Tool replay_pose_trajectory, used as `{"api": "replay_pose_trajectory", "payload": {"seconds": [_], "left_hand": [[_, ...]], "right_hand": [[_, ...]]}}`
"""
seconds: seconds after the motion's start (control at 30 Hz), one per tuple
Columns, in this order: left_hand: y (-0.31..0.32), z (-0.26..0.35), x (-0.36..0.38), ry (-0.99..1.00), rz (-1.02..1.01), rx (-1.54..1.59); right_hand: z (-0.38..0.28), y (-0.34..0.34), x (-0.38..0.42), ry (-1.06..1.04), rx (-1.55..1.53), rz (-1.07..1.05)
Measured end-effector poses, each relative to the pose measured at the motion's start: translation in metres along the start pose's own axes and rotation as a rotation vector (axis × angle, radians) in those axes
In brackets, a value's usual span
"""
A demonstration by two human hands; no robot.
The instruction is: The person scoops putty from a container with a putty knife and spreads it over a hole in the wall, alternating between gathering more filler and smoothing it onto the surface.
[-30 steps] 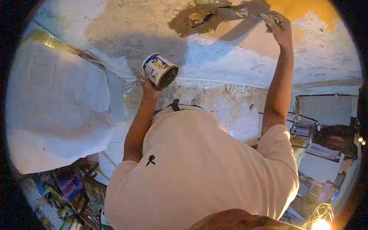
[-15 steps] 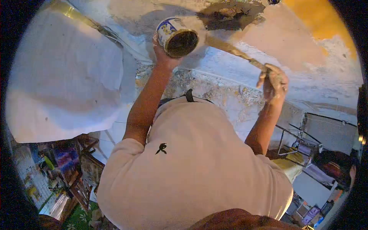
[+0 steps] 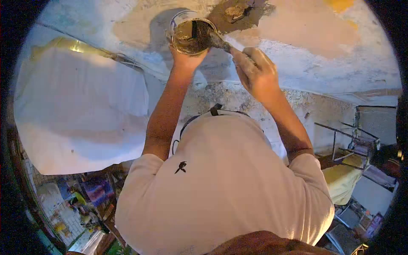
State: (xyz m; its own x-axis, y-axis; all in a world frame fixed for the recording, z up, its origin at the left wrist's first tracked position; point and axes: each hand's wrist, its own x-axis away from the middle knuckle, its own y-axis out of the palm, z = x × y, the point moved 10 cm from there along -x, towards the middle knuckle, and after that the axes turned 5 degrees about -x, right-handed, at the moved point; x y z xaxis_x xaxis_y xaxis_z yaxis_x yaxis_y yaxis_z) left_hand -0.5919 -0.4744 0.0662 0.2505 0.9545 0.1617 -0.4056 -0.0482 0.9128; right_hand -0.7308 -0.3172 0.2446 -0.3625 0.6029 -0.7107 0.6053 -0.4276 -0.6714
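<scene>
A broad, rough plaster surface in blotches of blue-white, peach and yellow fills the upper part of our view. Below it, our plain pale short-sleeved shirt takes up the middle. On the left hangs a large whitish sheet, and under it lies a jumble of mixed household clutter, too blurred to sort. To the right, a pale yellow draped cloth sits near our sleeve.

High on the plaster, a dark brown, damp-looking patch surrounds a lighter tan hollow or lump; we cannot tell which. Just beside that patch in our view is a white round bucket with a brown-smeared inside, tilted so its mouth faces us.

Our right hand, dusty across the knuckles, is closed around the handle end of a narrow, grimy scraper, whose far end reaches over the bucket's right rim; how deep it goes, we cannot tell. Our left hand grips the bucket from below, its fingers mostly hidden behind. Smallest is the black motif on our chest.
</scene>
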Motion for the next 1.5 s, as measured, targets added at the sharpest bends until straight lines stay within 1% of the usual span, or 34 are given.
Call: {"api": "replay_pose_trajectory", "payload": {"seconds": [0.03,0.07,0.1,0.13,0.2,0.23,0.3,0.33,0.4,0.53,0.57,0.63,0.7,0.73,0.8,0.83,0.9,0.93,1.0,1.03,1.1,1.17,1.23,1.27,1.33,1.37,1.43,1.47,1.5], "left_hand": [[-0.004,0.001,-0.005,-0.001,-0.005,-0.007],[0.009,-0.004,-0.008,-0.092,-0.201,0.161],[0.037,-0.004,0.001,-0.186,-0.396,0.330],[0.044,-0.007,0.005,-0.191,-0.395,0.321],[0.030,0.000,0.006,0.032,-0.091,0.006],[0.032,-0.003,0.006,0.026,-0.091,-0.004],[0.043,0.010,0.009,0.197,-0.123,-0.096],[0.049,0.009,0.009,0.195,-0.124,-0.105],[0.051,0.024,0.013,0.357,0.041,-0.241],[0.065,0.028,0.010,0.383,0.060,-0.217],[0.060,0.031,0.002,0.413,0.023,-0.227],[0.037,0.037,-0.019,0.472,-0.046,-0.243],[0.030,0.042,-0.026,0.527,-0.112,-0.253],[0.028,0.042,-0.028,0.524,-0.114,-0.254],[0.031,0.039,-0.031,0.450,-0.214,-0.054],[0.041,0.038,-0.024,0.450,-0.215,-0.054],[0.043,0.039,-0.012,0.508,-0.052,-0.118],[0.035,0.041,-0.014,0.507,-0.052,-0.118],[0.054,0.020,-0.018,0.110,-0.530,0.467],[0.068,0.017,-0.010,0.109,-0.529,0.468],[0.051,0.026,-0.004,0.400,0.006,-0.174],[0.053,0.023,-0.003,0.392,-0.013,-0.155],[0.050,0.021,-0.005,0.382,-0.031,-0.136],[0.050,0.023,-0.006,0.414,-0.042,-0.144],[0.053,0.026,-0.004,0.444,-0.055,-0.154],[0.054,0.025,-0.005,0.424,-0.065,-0.141],[0.055,0.024,-0.006,0.404,-0.074,-0.129],[0.054,0.021,-0.007,0.357,-0.089,-0.049],[0.051,0.018,-0.011,0.310,-0.103,0.032]], "right_hand": [[0.002,0.006,-0.002,0.025,0.045,-0.064],[-0.001,0.004,-0.007,0.026,0.045,-0.055],[0.011,0.014,-0.012,0.191,0.106,-0.194],[0.025,0.023,-0.008,0.361,0.163,-0.334],[0.023,0.026,-0.009,0.352,0.168,-0.325],[0.022,0.028,-0.009,0.333,0.176,-0.323],[0.019,0.034,-0.010,0.380,0.175,-0.344],[0.019,0.039,-0.010,0.421,0.176,-0.374],[0.017,0.046,-0.012,0.420,0.125,-0.339],[0.017,0.052,-0.014,0.440,0.006,-0.270],[0.019,0.052,-0.014,0.443,0.007,-0.261],[0.012,0.047,-0.016,0.365,-0.072,-0.179],[0.015,0.052,-0.013,0.388,-0.076,-0.200],[0.017,0.055,-0.011,0.409,-0.081,-0.225],[0.015,0.048,-0.013,0.405,-0.098,-0.207],[0.014,0.045,-0.015,0.400,-0.116,-0.190],[0.014,0.046,-0.014,0.393,-0.133,-0.192],[0.014,0.047,-0.013,0.387,-0.149,-0.195],[0.019,0.049,-0.011,0.353,-0.182,-0.169],[0.019,0.049,-0.011,0.320,-0.215,-0.145],[0.023,0.047,-0.010,0.305,-0.274,-0.115],[0.025,0.041,-0.010,0.290,-0.334,-0.086],[0.033,0.047,-0.004,0.386,-0.426,-0.193],[0.033,0.046,-0.003,0.387,-0.426,-0.193],[0.041,0.037,0.001,0.458,-0.702,-0.036],[0.043,0.039,0.006,0.459,-0.702,-0.035],[0.051,0.050,0.019,0.488,-0.848,0.008],[0.053,0.055,0.023,0.486,-0.849,0.009],[0.056,0.056,0.026,0.501,-0.906,0.070]]}}
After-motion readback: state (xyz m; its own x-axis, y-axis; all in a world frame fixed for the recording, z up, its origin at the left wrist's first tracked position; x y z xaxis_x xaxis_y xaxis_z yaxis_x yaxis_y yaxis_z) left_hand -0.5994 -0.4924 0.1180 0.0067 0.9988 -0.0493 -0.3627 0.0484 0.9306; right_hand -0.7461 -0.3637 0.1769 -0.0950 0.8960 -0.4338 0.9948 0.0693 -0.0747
